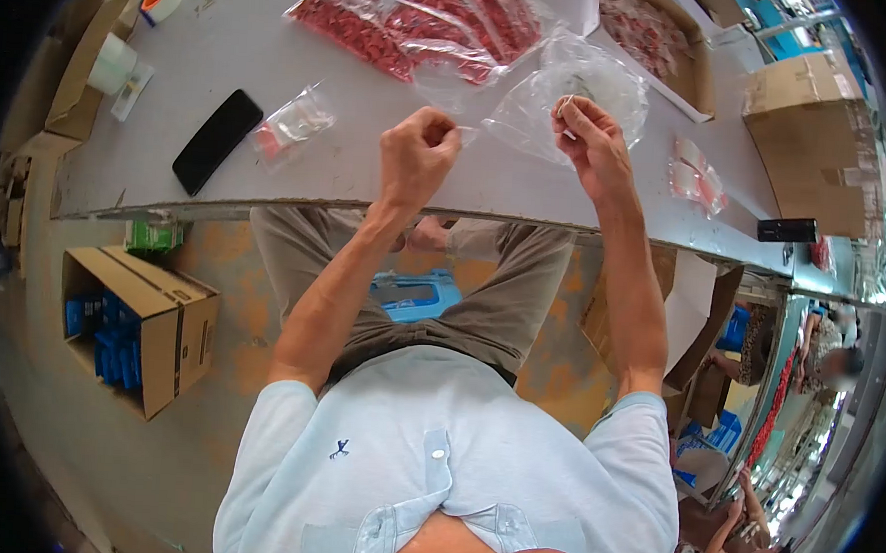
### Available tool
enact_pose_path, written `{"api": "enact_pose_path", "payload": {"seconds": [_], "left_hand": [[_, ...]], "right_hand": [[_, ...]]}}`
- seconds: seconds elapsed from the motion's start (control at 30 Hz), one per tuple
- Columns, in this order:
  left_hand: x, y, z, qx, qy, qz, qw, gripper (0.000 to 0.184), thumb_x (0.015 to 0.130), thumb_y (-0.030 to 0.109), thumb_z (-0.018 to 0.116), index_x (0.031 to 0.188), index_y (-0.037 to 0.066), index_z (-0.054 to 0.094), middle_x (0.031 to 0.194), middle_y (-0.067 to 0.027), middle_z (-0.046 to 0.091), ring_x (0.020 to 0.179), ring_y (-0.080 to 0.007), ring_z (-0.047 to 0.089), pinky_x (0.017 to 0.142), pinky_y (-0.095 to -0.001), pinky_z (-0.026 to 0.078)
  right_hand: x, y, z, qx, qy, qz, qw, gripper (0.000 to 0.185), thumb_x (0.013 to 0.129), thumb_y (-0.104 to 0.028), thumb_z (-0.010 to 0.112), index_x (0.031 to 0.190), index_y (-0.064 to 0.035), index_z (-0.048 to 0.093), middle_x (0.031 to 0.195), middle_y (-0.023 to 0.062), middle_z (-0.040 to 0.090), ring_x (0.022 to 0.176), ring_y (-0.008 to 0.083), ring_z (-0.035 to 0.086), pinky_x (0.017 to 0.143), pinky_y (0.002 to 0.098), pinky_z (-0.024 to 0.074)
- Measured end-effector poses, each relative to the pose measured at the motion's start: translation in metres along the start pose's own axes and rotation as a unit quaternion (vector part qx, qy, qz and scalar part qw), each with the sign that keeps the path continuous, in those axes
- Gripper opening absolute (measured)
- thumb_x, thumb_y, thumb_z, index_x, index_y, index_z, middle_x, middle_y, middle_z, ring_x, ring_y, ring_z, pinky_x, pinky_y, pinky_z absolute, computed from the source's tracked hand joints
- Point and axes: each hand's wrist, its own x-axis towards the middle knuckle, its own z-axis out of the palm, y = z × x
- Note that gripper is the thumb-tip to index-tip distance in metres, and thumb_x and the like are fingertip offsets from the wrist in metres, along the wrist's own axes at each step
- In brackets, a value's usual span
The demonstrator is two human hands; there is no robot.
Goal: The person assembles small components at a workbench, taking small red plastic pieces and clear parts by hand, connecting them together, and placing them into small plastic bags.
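Note:
My left hand [417,159] is closed in a pinch above the front part of the table. A small piece of clear plastic [468,135] sticks out from its fingertips. To the right, my right hand [594,144] pinches something small and pale at thumb and forefinger, too small to name. Behind and partly under that hand lies a clear plastic bag [532,106] with some small pale pieces inside. Farther back rests a large clear bag of small red pieces [416,25].
A black phone [218,143] and a small clear packet [296,124] lie at left. More packets [697,178] sit at right, near an open box [709,80] and a cardboard box [811,136]. A carton of blue items [174,338] stands on the floor. Other people sit at far right.

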Motion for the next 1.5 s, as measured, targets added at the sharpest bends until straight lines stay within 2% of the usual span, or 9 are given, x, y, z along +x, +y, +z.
{"api": "enact_pose_path", "payload": {"seconds": [0.07,0.1,0.17,0.33,0.5,0.93,1.23,1.43,1.5], "left_hand": [[0.005,0.004,0.003,0.024,-0.006,0.012,1.000,0.012,0.086,0.011,0.073,0.090,-0.001,0.075,0.075,-0.0069,0.074,0.067,-0.0102,0.068,0.061,-0.0257,0.054],[0.008,0.004,0.004,0.032,-0.001,0.006,0.999,0.012,0.086,0.011,0.073,0.090,-0.001,0.075,0.075,-0.0069,0.074,0.067,-0.0102,0.068,0.061,-0.0257,0.054],[0.013,0.006,0.005,0.014,-0.038,-0.004,0.999,0.013,0.085,0.011,0.074,0.091,-0.001,0.076,0.075,-0.0077,0.074,0.065,-0.0111,0.068,0.059,-0.0267,0.054],[0.018,0.012,0.001,0.002,-0.075,0.000,0.997,0.015,0.087,0.010,0.072,0.092,-0.003,0.075,0.075,-0.0078,0.074,0.062,-0.0105,0.067,0.054,-0.0250,0.056],[0.019,0.025,-0.006,-0.067,-0.114,-0.073,0.989,0.014,0.088,0.008,0.071,0.093,-0.005,0.074,0.075,-0.0084,0.072,0.061,-0.0106,0.067,0.052,-0.0246,0.056],[0.013,0.014,-0.008,-0.129,-0.140,-0.097,0.977,0.014,0.091,0.008,0.070,0.097,-0.004,0.074,0.078,-0.0082,0.072,0.063,-0.0098,0.067,0.056,-0.0234,0.057],[0.012,0.008,-0.014,-0.119,-0.127,-0.101,0.980,0.013,0.091,0.008,0.070,0.098,-0.003,0.073,0.078,-0.0079,0.072,0.063,-0.0094,0.066,0.055,-0.0240,0.056],[0.020,0.000,-0.027,-0.294,-0.155,-0.194,0.923,0.011,0.090,0.008,0.075,0.095,-0.001,0.072,0.076,-0.0076,0.070,0.058,-0.0113,0.065,0.053,-0.0234,0.053],[0.023,0.000,-0.033,-0.347,-0.160,-0.242,0.892,0.011,0.091,0.009,0.076,0.096,0.000,0.071,0.076,-0.0083,0.070,0.058,-0.0120,0.065,0.054,-0.0233,0.054]], "right_hand": [[-0.013,0.015,0.026,-0.012,0.002,-0.036,0.999,0.013,0.099,-0.013,0.072,0.107,-0.0036,0.074,0.105,0.0025,0.069,0.094,0.0088,0.062,0.076,0.0254,0.0493],[-0.015,0.026,0.037,-0.006,-0.004,-0.029,1.000,0.013,0.099,-0.013,0.072,0.107,-0.0036,0.074,0.105,0.0025,0.069,0.094,0.0088,0.062,0.076,0.0254,0.0493],[-0.015,0.044,0.056,-0.121,0.013,-0.160,0.980,0.015,0.098,-0.012,0.073,0.107,0.0004,0.073,0.112,0.0029,0.068,0.096,0.0106,0.063,0.078,0.0258,0.0511],[-0.009,0.062,0.073,-0.223,0.018,-0.248,0.943,0.012,0.096,-0.009,0.075,0.105,-0.0015,0.075,0.115,0.0053,0.068,0.099,0.0128,0.065,0.075,0.0257,0.0524],[-0.005,0.062,0.071,-0.300,0.029,-0.292,0.908,0.012,0.092,-0.008,0.078,0.103,-0.0033,0.077,0.109,0.0073,0.070,0.091,0.0148,0.067,0.070,0.0271,0.0538],[-0.013,0.063,0.066,-0.303,0.002,-0.259,0.917,0.015,0.093,-0.008,0.076,0.107,-0.0073,0.081,0.106,0.0058,0.071,0.088,0.0143,0.067,0.072,0.0275,0.0535],[-0.018,0.053,0.074,-0.310,0.009,-0.227,0.923,0.024,0.095,-0.007,0.072,0.119,-0.0088,0.077,0.113,0.0060,0.072,0.100,0.0150,0.069,0.078,0.0289,0.0555],[-0.022,0.057,0.059,-0.256,0.044,-0.204,0.944,0.018,0.099,-0.009,0.069,0.115,-0.0042,0.075,0.109,0.0055,0.073,0.096,0.0121,0.069,0.076,0.0274,0.0550],[-0.024,0.060,0.056,-0.226,0.048,-0.178,0.957,0.017,0.100,-0.009,0.068,0.114,-0.0025,0.075,0.100,0.0054,0.074,0.089,0.0098,0.068,0.073,0.0253,0.0545]]}}
